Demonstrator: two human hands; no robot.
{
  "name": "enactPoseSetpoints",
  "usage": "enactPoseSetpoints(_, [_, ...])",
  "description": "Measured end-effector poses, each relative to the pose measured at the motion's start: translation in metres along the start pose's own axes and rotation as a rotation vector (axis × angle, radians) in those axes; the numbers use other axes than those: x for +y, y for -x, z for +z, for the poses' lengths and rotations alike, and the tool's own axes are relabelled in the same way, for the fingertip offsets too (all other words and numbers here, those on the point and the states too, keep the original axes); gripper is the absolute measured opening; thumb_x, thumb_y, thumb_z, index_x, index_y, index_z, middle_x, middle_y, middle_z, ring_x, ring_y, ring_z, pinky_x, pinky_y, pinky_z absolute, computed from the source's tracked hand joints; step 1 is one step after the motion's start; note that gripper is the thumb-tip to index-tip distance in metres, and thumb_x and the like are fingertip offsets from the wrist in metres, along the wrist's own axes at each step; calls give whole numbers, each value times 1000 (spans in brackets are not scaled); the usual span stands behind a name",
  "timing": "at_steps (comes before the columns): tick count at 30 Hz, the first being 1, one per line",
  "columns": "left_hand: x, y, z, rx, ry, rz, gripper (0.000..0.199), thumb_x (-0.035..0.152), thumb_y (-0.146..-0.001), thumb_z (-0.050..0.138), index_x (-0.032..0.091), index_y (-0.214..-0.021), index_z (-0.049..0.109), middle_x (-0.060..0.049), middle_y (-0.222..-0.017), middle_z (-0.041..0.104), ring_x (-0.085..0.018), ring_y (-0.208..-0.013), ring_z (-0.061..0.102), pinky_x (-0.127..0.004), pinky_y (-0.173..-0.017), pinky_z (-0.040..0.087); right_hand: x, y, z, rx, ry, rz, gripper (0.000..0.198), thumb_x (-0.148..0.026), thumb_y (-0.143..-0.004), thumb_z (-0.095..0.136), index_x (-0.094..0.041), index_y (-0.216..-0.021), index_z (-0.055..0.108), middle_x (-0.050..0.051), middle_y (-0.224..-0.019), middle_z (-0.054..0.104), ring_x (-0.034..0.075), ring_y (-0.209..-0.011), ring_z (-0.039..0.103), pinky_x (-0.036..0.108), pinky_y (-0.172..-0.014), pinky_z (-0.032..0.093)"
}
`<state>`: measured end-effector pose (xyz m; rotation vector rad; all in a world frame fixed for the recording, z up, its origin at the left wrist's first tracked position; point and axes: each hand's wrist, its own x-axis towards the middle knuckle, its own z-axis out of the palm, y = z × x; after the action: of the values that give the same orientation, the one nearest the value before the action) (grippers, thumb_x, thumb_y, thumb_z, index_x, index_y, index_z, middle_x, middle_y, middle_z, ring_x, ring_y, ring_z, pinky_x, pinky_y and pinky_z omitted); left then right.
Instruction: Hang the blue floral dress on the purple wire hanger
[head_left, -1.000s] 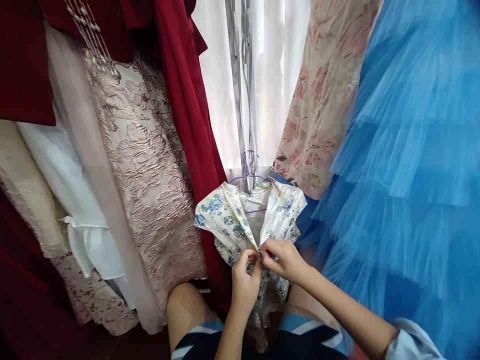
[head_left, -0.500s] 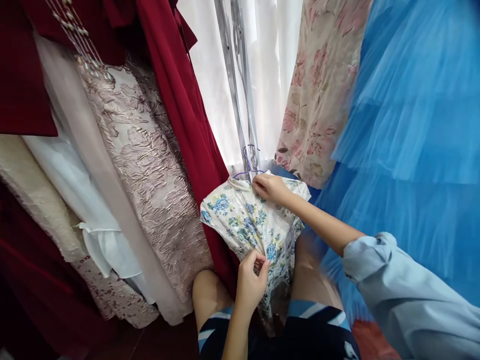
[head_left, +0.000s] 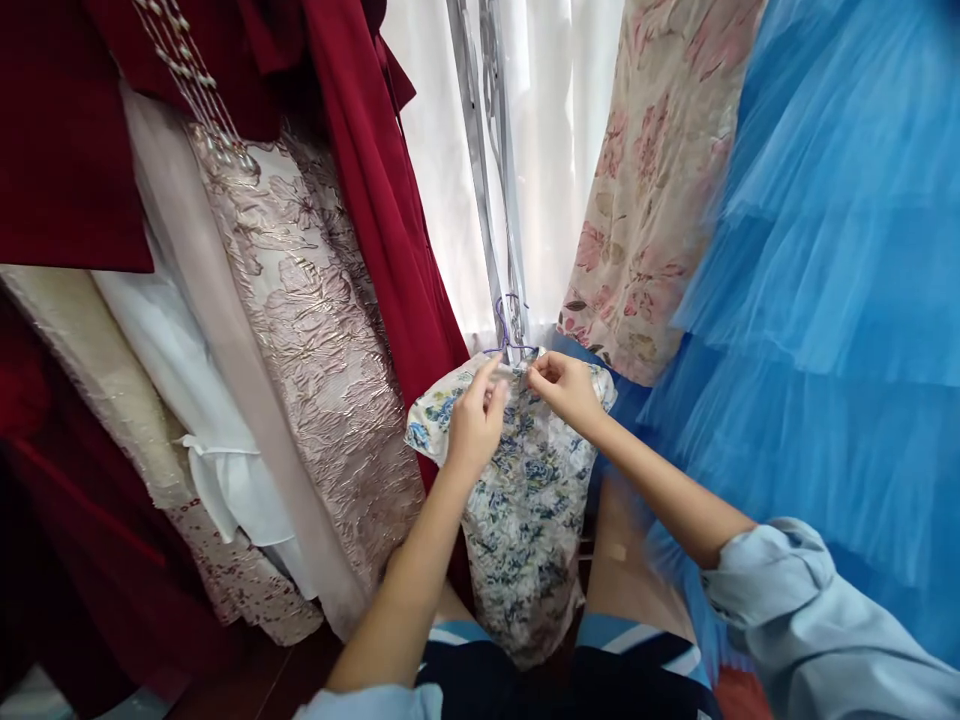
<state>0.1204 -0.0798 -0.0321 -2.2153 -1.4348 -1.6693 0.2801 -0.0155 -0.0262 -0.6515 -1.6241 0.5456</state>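
Note:
A white short-sleeved shirt point(head_left: 529, 500) with blue, green and yellow flowers hangs in front of me on a thin purple hanger point(head_left: 504, 318). My right hand point(head_left: 566, 390) pinches the shirt near its collar, on the right side. At the left of the collar is my left hand point(head_left: 474, 415), its thumb and fingers a little apart and slightly blurred. Nothing shows between them; whether the fingertips touch the cloth is hard to see. The lower part of the shirt hangs down between my legs.
Dark red garments point(head_left: 367, 170) and a pink brocade dress point(head_left: 315, 350) hang at left. A pink-flowered garment point(head_left: 637, 230) and a tiered blue tulle dress point(head_left: 825, 280) hang at right. Metal poles point(head_left: 480, 150) stand before a white curtain point(head_left: 555, 120).
My left hand has moved up from the shirt's middle to its collar, letting go of the front. The shirt now hangs straighter. My right hand stays at the collar, slightly further right.

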Motion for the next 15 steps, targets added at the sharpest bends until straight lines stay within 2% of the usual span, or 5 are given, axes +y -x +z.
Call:
enactPoseSetpoints(3, [-3, -42, 1, -153, -113, 127, 20, 29, -97, 49, 19, -103, 66, -3, -82, 66, -17, -73, 60, -29, -71, 46, 4, 3, 8, 36, -282, 239, 11, -27, -74, 62, -16, -73, 62, 4, -65, 67, 15, -54, 61, 25, -52, 48])
enactPoseSetpoints(7, [-10, -52, 6, -208, -258, 221, 14, 22, -94, 52, 18, -89, 63, -4, -81, 66, -19, -76, 61, -29, -71, 45, 10, 4, 20, 78, -540, 500, 13, -27, -68, 66, -14, -67, 62, 4, -63, 67, 12, -49, 59, 22, -46, 46])
enactPoseSetpoints(9, [-10, -51, 6, -170, -249, 234, 13, 22, -94, 52, 18, -89, 63, -4, -83, 67, -18, -76, 62, -28, -72, 46, 13, 6, 30, 94, -614, 538, 16, -28, -66, 68, -14, -63, 60, 2, -58, 63, 10, -46, 57, 20, -43, 43])
enactPoseSetpoints(12, [-8, -55, 0, -31, -206, 184, 13, 26, -94, 54, 18, -90, 63, -3, -81, 68, -16, -74, 64, -26, -71, 47, 20, 17, 49, 175, -718, 554, 20, -32, -65, 69, -15, -62, 59, -2, -53, 57, 9, -44, 54, 20, -43, 42])
enactPoseSetpoints(15, [-20, -69, -21, 144, -183, 77, 16, 30, -93, 54, 18, -92, 64, -2, -80, 69, -16, -73, 66, -24, -69, 48, 31, 36, 62, 226, -765, 598, 22, -33, -64, 68, -16, -57, 55, -3, -51, 53, 9, -44, 55, 19, -44, 42])
